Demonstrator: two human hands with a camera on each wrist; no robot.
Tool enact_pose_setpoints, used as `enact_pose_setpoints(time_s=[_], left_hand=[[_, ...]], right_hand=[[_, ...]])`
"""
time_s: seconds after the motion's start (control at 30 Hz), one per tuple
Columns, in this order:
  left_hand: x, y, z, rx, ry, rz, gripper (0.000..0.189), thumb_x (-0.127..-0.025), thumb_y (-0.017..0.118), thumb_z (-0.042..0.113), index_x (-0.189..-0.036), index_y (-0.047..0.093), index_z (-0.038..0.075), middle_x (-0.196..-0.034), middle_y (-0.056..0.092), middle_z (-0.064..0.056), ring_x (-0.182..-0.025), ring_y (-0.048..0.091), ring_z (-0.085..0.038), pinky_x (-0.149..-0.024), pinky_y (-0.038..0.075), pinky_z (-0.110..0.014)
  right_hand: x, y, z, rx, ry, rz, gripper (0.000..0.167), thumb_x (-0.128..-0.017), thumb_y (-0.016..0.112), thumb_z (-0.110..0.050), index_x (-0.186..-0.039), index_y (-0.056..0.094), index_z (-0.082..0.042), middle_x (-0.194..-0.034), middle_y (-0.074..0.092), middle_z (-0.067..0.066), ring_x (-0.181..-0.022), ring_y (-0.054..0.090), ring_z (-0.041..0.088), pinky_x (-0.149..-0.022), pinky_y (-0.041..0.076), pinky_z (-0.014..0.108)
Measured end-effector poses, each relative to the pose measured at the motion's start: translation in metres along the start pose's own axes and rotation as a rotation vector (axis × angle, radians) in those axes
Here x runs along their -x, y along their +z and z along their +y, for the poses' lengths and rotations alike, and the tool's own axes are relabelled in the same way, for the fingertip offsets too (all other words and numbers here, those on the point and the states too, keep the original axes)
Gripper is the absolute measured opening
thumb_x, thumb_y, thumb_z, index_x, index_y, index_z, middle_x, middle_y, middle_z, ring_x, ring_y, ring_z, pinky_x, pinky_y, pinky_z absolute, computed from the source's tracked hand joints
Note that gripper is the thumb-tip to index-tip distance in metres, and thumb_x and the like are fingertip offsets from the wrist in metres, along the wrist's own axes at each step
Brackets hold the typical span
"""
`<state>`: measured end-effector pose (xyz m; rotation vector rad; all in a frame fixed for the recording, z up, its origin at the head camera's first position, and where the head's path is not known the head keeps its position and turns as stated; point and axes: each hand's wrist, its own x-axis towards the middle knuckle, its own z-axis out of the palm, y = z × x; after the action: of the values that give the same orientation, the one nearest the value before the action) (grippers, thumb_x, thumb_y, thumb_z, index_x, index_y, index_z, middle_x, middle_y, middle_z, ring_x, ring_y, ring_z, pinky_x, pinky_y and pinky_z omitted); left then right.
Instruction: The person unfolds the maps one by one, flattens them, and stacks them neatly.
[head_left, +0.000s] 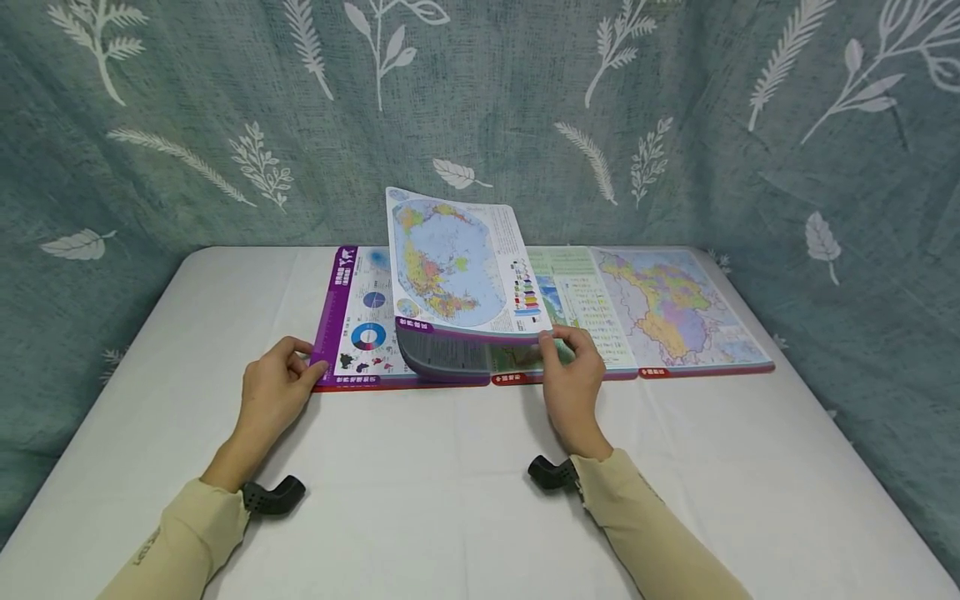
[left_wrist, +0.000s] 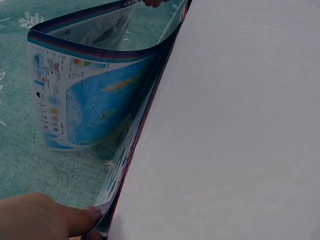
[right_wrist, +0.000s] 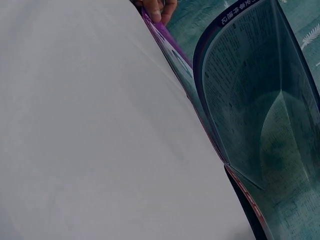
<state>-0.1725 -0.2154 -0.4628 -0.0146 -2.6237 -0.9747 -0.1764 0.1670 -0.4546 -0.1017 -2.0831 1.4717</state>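
Note:
A folding map (head_left: pixel 675 308) lies spread in panels on the table. Its left panel (head_left: pixel 371 362) has a purple border, and my left hand (head_left: pixel 273 387) pinches the lower left corner of that panel; the left wrist view shows the thumb on top. One world-map leaf (head_left: pixel 457 267) stands lifted and curved over the middle panels. My right hand (head_left: pixel 576 383) pinches its lower right corner, thumb in front. The leaf's blue-map face (left_wrist: pixel 107 100) shows in the left wrist view. In the right wrist view the bent leaf (right_wrist: pixel 235 85) appears, but my right hand does not.
A white-covered table (head_left: pixel 450 517) extends in front of the map. Behind it hangs a green curtain (head_left: pixel 510 125) with white leaf prints. Black wrist devices (head_left: pixel 276 497) sit at both cuffs.

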Motion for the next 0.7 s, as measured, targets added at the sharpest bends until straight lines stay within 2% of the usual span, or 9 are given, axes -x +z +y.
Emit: enact_pose_setpoints(time_s=[0.47, 0.7], left_hand=[[0.0, 0.0, 0.002, -0.001, 0.003, 0.001, 0.027, -0.094, 0.079, 0.013, -0.112, 0.068, -0.004, -0.071, 0.061, -0.009, -0.064, 0.05, -0.021, -0.06, 0.036, -0.029], [0.0, 0.0, 0.003, -0.013, -0.017, -0.002, 0.028, -0.095, 0.078, 0.014, -0.114, 0.068, -0.004, -0.072, 0.061, -0.009, -0.066, 0.051, -0.022, -0.062, 0.037, -0.03]], right_hand=[[-0.008, -0.021, 0.011, 0.02, 0.02, 0.065, 0.019, -0.101, 0.069, -0.016, -0.106, 0.073, 0.001, -0.114, 0.072, 0.014, -0.12, 0.064, 0.027, -0.111, 0.043, 0.044], [-0.014, -0.033, 0.018, 0.042, 0.018, 0.1, 0.021, -0.101, 0.069, -0.016, -0.108, 0.073, 0.003, -0.117, 0.072, 0.017, -0.12, 0.065, 0.03, -0.112, 0.044, 0.046]])
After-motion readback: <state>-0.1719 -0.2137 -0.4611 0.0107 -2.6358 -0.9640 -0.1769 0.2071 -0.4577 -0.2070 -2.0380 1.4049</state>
